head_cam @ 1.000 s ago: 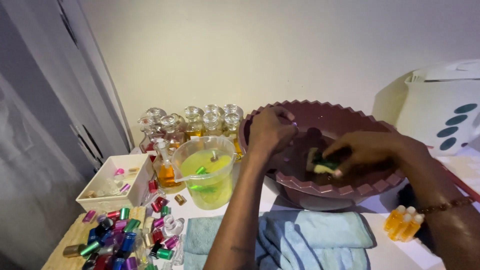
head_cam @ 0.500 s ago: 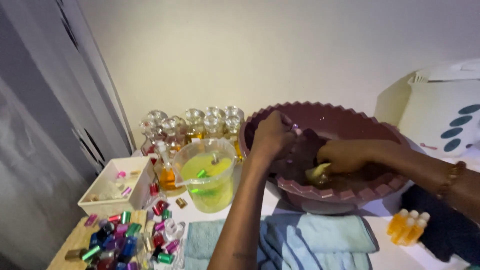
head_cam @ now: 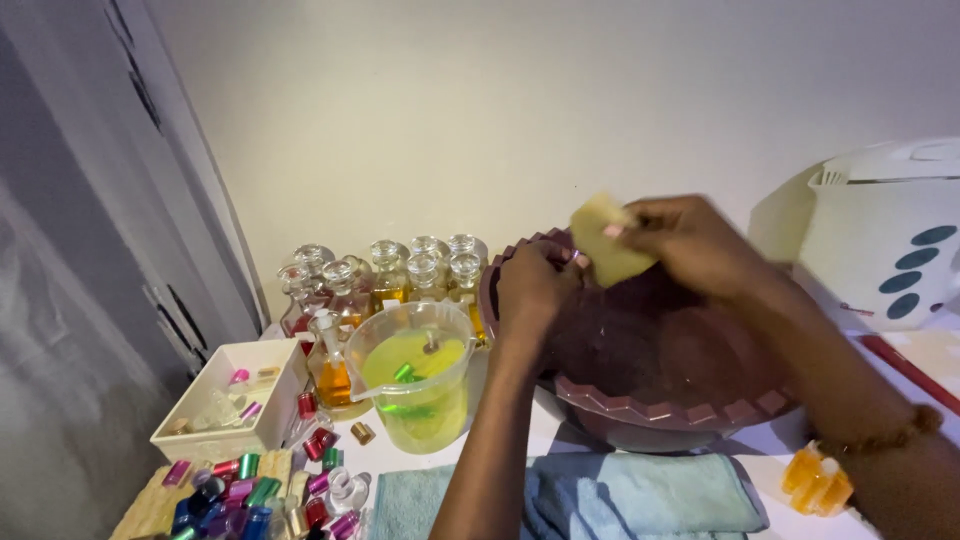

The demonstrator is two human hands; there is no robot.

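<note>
My right hand is raised above a large maroon basin and grips a pale yellow sponge. My left hand rests on the basin's near-left rim, fingers curled over it; I cannot see anything inside that hand. The basin's inside looks dark and wet. Just left of the basin stands a clear plastic jug with yellow-green liquid and small items floating in it.
Several glass bottles with amber liquid line the wall. A white box and many coloured metallic caps lie at the left. A blue towel lies in front, small orange bottles at right, and a white appliance behind.
My right hand has lifted out of the basin, bringing the sponge up above the rim. My left hand stays on the rim. The view has tilted slightly.
</note>
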